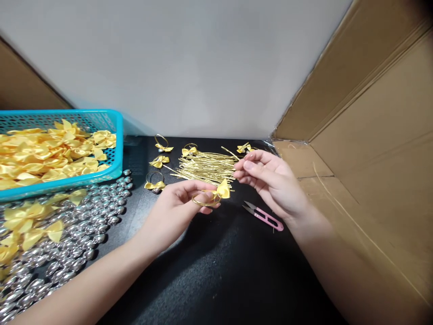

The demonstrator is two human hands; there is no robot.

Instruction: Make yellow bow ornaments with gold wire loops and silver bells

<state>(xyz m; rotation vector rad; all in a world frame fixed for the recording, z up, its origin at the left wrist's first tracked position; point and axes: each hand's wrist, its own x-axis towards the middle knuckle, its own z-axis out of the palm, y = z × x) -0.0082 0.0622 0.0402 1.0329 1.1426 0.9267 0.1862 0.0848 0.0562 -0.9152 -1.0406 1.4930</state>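
My left hand is closed, pinching a yellow ribbon bow with a gold wire ring looped below the thumb. To its right, my right hand has thumb and fingertips pressed together on a thin gold twist tie, which sticks out up and to the left. Behind both hands lies a loose pile of gold twist ties. Pink thread snips rest on the black table just below my right hand, blades pointing left.
Several finished-looking bows on rings lie around the pile. At left stands a blue basket full of yellow bows, with many silver beads and more bows before it. A white wall and cardboard panels enclose the table.
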